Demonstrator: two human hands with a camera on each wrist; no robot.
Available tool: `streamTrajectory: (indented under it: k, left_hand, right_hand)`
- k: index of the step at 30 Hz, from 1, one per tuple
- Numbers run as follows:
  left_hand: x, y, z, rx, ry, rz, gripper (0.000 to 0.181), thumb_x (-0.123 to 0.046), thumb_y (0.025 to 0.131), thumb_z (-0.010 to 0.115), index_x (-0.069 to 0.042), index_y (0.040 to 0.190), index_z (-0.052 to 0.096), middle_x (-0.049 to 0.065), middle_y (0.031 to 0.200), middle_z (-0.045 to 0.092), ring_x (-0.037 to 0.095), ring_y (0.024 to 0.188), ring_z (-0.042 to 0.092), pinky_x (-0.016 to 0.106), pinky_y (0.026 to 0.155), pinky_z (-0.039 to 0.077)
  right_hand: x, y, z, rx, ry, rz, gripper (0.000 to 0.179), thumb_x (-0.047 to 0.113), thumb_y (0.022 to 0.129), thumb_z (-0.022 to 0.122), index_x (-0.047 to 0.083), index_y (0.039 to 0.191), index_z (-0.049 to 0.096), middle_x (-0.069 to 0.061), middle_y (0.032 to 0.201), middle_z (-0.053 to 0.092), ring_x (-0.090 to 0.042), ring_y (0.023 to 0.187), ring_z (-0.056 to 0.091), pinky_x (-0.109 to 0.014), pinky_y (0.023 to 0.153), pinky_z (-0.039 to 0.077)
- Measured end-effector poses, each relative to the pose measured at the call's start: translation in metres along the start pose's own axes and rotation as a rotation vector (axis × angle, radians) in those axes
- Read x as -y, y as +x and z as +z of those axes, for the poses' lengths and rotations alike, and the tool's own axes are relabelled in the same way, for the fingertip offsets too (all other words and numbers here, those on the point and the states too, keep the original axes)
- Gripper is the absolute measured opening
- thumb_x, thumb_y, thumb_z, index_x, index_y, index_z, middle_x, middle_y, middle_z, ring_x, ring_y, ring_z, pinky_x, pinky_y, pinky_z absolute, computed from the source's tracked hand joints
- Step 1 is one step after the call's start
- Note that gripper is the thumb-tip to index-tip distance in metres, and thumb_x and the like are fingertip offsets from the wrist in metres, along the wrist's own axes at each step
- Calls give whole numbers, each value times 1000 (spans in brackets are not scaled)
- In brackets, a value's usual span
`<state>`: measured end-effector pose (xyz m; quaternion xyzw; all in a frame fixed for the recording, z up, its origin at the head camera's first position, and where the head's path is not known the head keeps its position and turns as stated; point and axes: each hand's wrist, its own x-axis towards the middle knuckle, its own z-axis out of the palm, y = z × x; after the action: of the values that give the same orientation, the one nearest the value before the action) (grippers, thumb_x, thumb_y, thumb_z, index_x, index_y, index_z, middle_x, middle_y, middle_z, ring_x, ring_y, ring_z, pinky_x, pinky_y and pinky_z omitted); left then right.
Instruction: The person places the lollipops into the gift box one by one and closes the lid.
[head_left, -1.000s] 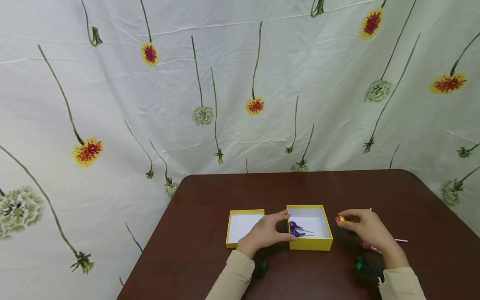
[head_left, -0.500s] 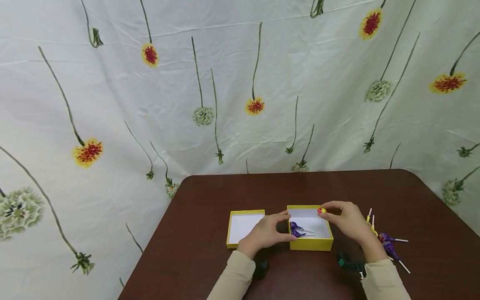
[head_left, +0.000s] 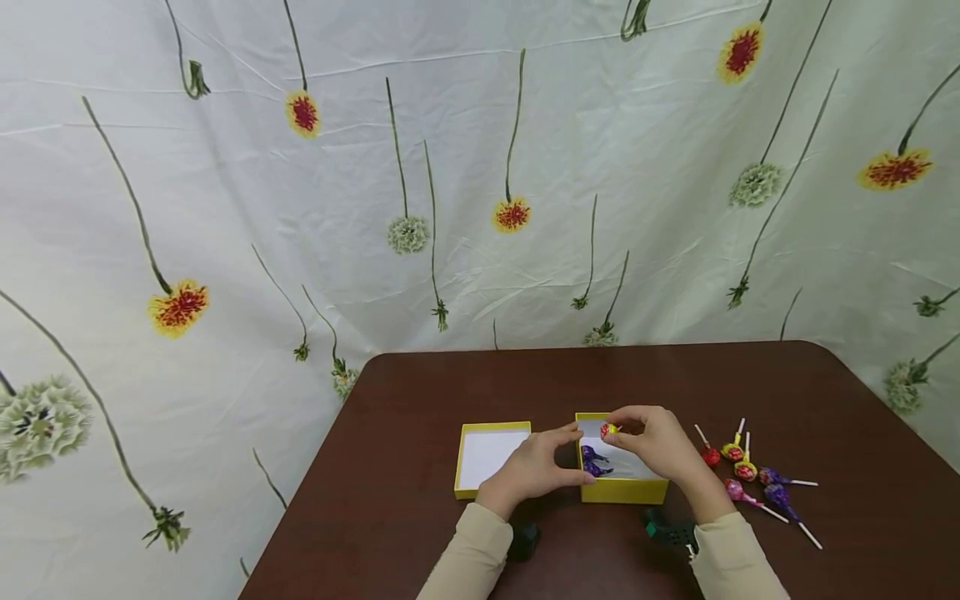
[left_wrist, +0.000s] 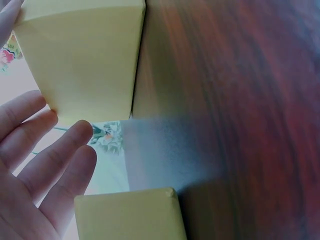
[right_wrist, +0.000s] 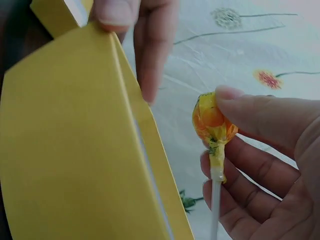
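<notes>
A yellow box [head_left: 624,492] with a white inside stands uncovered on the table. My left hand [head_left: 528,473] grips its left end, thumb at the near corner and fingertips at the far corner. Over the box, my right hand [head_left: 660,442] pinches a yellow-and-red lollipop [head_left: 606,430] by its wrapped head between thumb and fingers. In the right wrist view the white stick of that lollipop [right_wrist: 210,120] hangs downward, beside the box wall. Purple-wrapped lollipops [head_left: 592,465] lie inside against the left wall, their sticks partly hidden.
Left of the box lies a shallow yellow lid [head_left: 491,454], white side up. Several lollipops lie loose on the right: red [head_left: 710,456], yellow-and-red [head_left: 746,470], pink [head_left: 735,490] and purple [head_left: 778,498]. A flowered cloth [head_left: 480,167] hangs behind the brown table [head_left: 420,392].
My right hand has carried the lollipop leftward from beside the box to over its inside, uncovering the loose lollipops on the right. The left hand has stayed on the box.
</notes>
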<state>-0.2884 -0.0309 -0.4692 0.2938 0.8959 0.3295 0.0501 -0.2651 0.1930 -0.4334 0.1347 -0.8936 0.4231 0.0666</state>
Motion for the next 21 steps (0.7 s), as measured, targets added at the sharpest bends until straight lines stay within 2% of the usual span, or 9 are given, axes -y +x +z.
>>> streamTrajectory:
  k: [5, 10, 17, 21]
  left_hand:
    - [0, -1, 1, 3, 1, -8, 73, -50, 85, 77, -13, 144, 56, 0, 156, 46, 24, 140, 49, 42, 111, 46]
    - [-1, -2, 1, 0, -6, 4, 72, -48, 85, 78, -12, 144, 56, 2, 156, 46, 24, 139, 50, 42, 110, 47]
    - [0, -3, 0, -1, -7, 14, 71, -47, 86, 77, -13, 144, 56, 2, 156, 46, 24, 139, 51, 39, 109, 48]
    - [-1, -3, 1, 3, -11, 11, 71, -47, 86, 77, -14, 145, 55, 0, 157, 44, 24, 140, 49, 40, 110, 48]
  right_hand:
    - [-1, 4, 10, 41, 3, -13, 18, 11, 88, 76, 5, 105, 77, -8, 100, 75, -18, 87, 68, -31, 76, 60]
    - [-5, 8, 19, 81, 11, -2, 16, 9, 87, 76, 4, 103, 77, -11, 102, 75, -22, 89, 70, -40, 80, 62]
    - [-9, 10, 29, 144, 57, 31, 14, 6, 88, 75, 2, 101, 77, -11, 99, 75, -23, 89, 72, -39, 77, 62]
    - [-12, 11, 32, 173, 69, 0, 13, 5, 87, 74, 1, 99, 76, -11, 97, 76, -22, 87, 72, -36, 74, 62]
